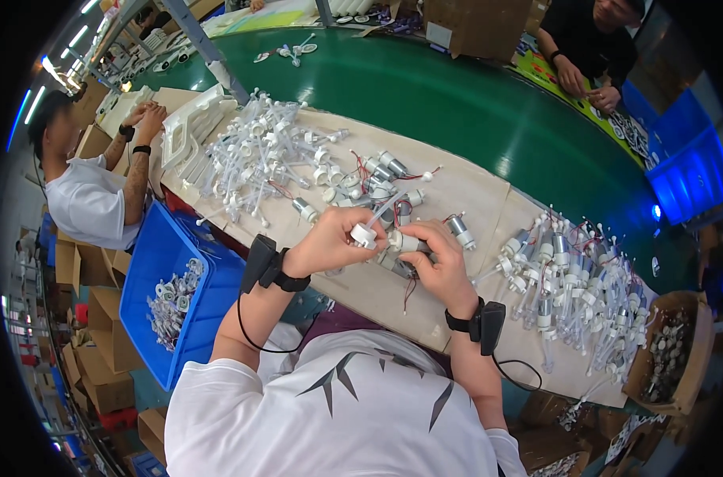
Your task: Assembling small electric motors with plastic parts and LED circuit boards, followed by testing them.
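Between the fingers of my left hand (336, 237) is a white plastic cap (363, 234) with a thin clear tube rising from it. Close beside it, my right hand (442, 261) pinches a small motor (406, 242) by its white end; my fingers hide much of its body. The cap and the motor are a short way apart. Just beyond my hands lie several loose silver motors (388, 165) with red wires. Farther left is a heap of white caps with tubes (270, 147). To the right, motors joined to tubed caps (572, 274) are piled up.
A green conveyor belt (496, 107) runs behind the pale worktop (481, 195). At my left stands a blue bin (218, 278) of small parts; a cardboard box (699, 354) is at the right end. One co-worker (91, 195) sits left, another (596, 52) works across the belt.
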The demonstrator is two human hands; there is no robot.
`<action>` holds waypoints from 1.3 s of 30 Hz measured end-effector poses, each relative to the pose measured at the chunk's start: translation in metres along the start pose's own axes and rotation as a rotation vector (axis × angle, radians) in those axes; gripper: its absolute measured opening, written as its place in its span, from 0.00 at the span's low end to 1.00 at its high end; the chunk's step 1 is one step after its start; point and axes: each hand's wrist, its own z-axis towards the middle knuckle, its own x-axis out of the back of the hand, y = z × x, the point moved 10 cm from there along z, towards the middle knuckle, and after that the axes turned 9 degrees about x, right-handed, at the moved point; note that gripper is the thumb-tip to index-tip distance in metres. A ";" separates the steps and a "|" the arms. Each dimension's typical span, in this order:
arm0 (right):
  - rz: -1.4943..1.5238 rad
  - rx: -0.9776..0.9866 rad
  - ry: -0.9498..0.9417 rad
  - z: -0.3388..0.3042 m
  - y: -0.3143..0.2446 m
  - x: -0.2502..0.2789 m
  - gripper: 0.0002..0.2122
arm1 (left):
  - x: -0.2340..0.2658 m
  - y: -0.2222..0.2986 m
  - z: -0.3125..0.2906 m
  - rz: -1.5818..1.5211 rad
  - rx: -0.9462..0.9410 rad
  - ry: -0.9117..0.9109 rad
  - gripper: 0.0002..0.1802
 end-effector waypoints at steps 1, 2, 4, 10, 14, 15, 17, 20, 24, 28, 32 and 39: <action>-0.003 0.016 -0.006 0.001 -0.002 -0.001 0.16 | 0.000 0.005 -0.001 0.034 -0.062 -0.001 0.05; -0.006 0.032 -0.013 0.002 -0.005 -0.002 0.16 | 0.000 0.009 -0.002 0.068 -0.123 -0.001 0.06; -0.001 0.040 -0.029 0.002 -0.007 -0.003 0.16 | -0.001 0.007 -0.003 0.060 -0.109 -0.032 0.06; -0.006 0.085 -0.074 0.002 -0.013 -0.008 0.16 | -0.003 0.015 -0.004 0.165 -0.174 -0.118 0.07; -0.010 0.102 -0.062 0.001 -0.014 -0.009 0.16 | -0.006 0.016 -0.002 0.196 -0.201 -0.143 0.07; -0.011 0.103 -0.063 0.002 -0.013 -0.009 0.16 | -0.006 0.014 -0.002 0.196 -0.202 -0.142 0.07; -0.110 0.120 -0.079 0.003 -0.014 -0.008 0.16 | -0.004 0.009 0.000 0.226 -0.200 -0.078 0.08; -0.158 0.163 0.017 0.007 -0.019 0.002 0.16 | 0.003 0.013 0.001 0.083 -0.105 0.033 0.08; -0.170 0.159 0.056 0.003 -0.015 0.005 0.15 | 0.008 0.019 -0.005 0.147 -0.232 0.119 0.07; -0.165 0.181 0.090 0.002 -0.018 0.009 0.16 | 0.007 0.014 -0.005 0.119 -0.119 0.062 0.06; -0.130 0.200 0.088 0.002 -0.020 0.010 0.16 | 0.004 0.006 -0.004 0.034 -0.009 0.040 0.04; -0.062 0.137 0.095 0.000 -0.016 0.011 0.16 | -0.006 0.007 -0.002 -0.028 0.008 -0.025 0.04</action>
